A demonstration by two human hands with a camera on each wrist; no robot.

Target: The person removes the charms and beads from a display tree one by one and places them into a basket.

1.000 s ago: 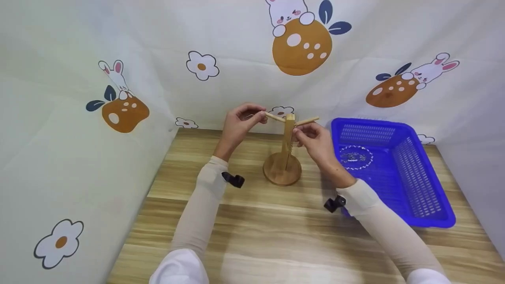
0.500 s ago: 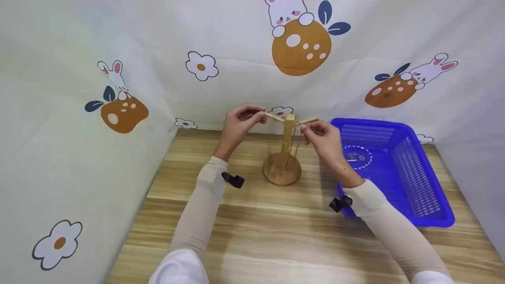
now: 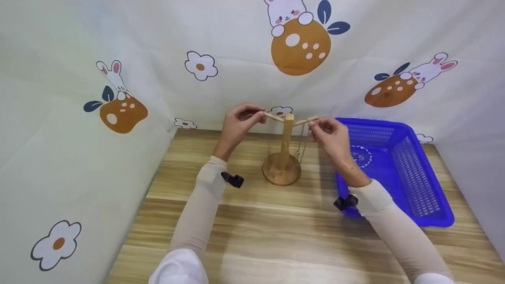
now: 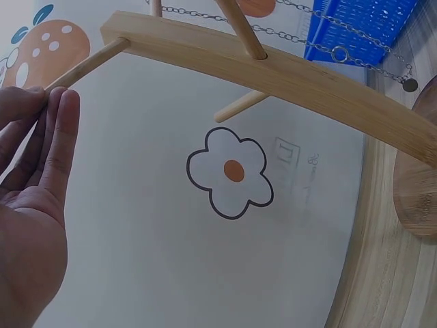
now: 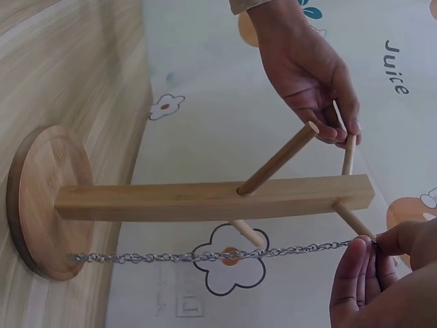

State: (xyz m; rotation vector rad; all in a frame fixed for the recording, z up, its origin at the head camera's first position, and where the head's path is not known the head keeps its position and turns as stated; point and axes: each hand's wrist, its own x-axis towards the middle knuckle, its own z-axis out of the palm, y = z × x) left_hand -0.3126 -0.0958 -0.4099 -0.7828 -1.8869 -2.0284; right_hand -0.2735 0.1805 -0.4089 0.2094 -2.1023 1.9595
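A wooden stand [image 3: 287,136] with a round base and several slanting pegs stands upright on the table. At its upper left peg [image 3: 273,116], my left hand [image 3: 238,125] pinches the tip between thumb and fingers. On the other side, my right hand [image 3: 332,137] pinches a silver chain necklace [image 5: 171,257] close to the end of the upper right peg [image 5: 355,219]. The chain hangs down from there beside the post, and a small round disc [image 4: 410,85] dangles at its low end in the left wrist view. My right fingers partly hide where chain and peg meet.
A blue plastic basket [image 3: 424,177] sits on the table at the right, just beyond my right forearm. Inside it lies a clear beaded string [image 3: 369,152], partly covered by my hand. Patterned cloth [image 3: 236,90] encloses the table's back and sides.
My right hand has moved rightward along the upper right peg, from near the post to near its tip, bringing the chain along. My left hand keeps its place on the left peg.
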